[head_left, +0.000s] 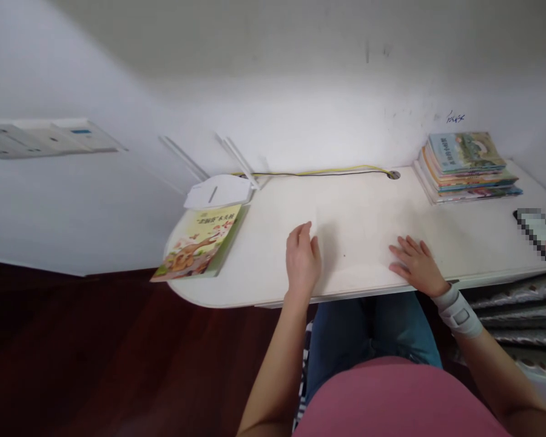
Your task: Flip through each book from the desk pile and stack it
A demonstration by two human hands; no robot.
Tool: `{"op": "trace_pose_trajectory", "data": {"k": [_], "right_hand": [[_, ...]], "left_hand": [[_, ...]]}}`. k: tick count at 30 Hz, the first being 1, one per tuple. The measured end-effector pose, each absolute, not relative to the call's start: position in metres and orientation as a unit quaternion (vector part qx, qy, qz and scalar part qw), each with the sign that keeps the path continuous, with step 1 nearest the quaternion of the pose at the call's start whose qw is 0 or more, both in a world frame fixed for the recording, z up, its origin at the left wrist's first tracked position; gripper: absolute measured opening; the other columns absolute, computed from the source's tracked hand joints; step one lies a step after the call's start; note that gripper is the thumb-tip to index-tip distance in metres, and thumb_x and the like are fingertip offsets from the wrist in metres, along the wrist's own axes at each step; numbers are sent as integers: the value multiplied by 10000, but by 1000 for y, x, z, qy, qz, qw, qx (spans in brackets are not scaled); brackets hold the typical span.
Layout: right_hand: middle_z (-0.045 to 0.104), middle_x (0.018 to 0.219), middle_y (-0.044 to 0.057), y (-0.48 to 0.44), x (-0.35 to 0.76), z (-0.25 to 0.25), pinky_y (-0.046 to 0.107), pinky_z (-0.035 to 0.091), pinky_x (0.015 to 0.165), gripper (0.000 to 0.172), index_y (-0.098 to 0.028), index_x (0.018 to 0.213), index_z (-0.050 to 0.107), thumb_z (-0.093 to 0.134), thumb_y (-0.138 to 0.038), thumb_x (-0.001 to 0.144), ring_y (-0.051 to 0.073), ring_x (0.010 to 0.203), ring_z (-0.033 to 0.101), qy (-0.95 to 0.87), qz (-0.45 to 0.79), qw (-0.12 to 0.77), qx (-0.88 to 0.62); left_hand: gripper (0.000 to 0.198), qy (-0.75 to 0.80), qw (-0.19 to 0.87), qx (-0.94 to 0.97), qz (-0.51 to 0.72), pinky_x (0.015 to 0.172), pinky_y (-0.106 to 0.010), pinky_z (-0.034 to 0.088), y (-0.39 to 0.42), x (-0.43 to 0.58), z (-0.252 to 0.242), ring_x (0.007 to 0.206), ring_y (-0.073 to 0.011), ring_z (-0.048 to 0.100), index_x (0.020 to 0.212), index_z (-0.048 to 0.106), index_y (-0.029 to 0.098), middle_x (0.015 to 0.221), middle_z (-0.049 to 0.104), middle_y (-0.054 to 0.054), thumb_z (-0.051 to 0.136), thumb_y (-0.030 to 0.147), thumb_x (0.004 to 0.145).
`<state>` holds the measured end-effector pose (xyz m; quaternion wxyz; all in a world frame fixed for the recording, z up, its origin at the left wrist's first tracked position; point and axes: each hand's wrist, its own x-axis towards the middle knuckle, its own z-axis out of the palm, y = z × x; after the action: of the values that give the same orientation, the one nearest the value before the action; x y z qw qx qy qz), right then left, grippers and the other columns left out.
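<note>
My left hand (303, 258) is on edge over the white desk (264, 261), with its fingers lightly curved and the thumb apart. I see nothing in its grasp, and a soft shadow lies to its right. My right hand (416, 264) rests palm down at the desk's front edge, fingers spread, holding nothing. A grey wrist wrap (459, 311) goes around the right wrist. To the left of both hands lies a children's picture book (200, 243) with a yellow-green cover, one corner sticking out past the desk edge. Farther right, a stack of books (466, 167) stands against the wall.
A white router (218, 191) with raised antennas sits behind the picture book. Thin cables (318, 173) run along the wall to a round desk hole (394, 175). A phone (539, 233), blurred out, lies at the far right. Wall sockets (50, 138) are at left.
</note>
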<state>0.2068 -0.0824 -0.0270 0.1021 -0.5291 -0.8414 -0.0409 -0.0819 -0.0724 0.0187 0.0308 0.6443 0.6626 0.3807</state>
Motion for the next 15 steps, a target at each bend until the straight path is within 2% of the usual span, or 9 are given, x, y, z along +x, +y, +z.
{"op": "trace_pose_trajectory", "data": {"k": [3,6,8,11,15], "right_hand": [[469,1448,115,-83,205,-26,530,305,1064,434,-235,1311,556,446,-425,937,313,1343,399,-835,-45,106,-539],[476,1443,111,-84,204,-25,522,310,1060,414,-249,1302,566,430,-404,943,306,1335,409,-829,-46,112,-546],[482,1438,107,-85,204,-26,513,315,1059,408,-255,1297,570,421,-397,945,298,1329,417,-829,-47,116,-545],[496,1428,97,-84,206,-27,507,321,1059,401,-264,1291,573,409,-396,948,290,1322,428,-832,-53,120,-539],[453,1456,122,-85,210,-31,487,344,1056,427,-254,1316,548,426,-411,938,298,1358,381,-829,-63,153,-534]], "left_hand": [[439,603,59,723,331,1116,-479,319,-82,-63,17,1343,-283,409,1350,494,208,1390,505,-152,384,325,941],[490,603,94,769,191,1103,-610,252,-89,-51,3,1400,-382,292,1352,511,240,1479,412,-153,450,448,913],[545,627,92,762,130,1086,-658,223,-91,-49,-6,1403,-422,254,1372,494,264,1502,372,-150,468,517,890],[578,629,86,765,108,1099,-634,220,-93,-53,-12,1414,-399,239,1407,447,279,1516,355,-129,443,546,894],[576,626,83,766,125,1108,-570,258,-87,-75,-5,1425,-357,238,1421,426,209,1528,324,-157,429,492,919]]}}
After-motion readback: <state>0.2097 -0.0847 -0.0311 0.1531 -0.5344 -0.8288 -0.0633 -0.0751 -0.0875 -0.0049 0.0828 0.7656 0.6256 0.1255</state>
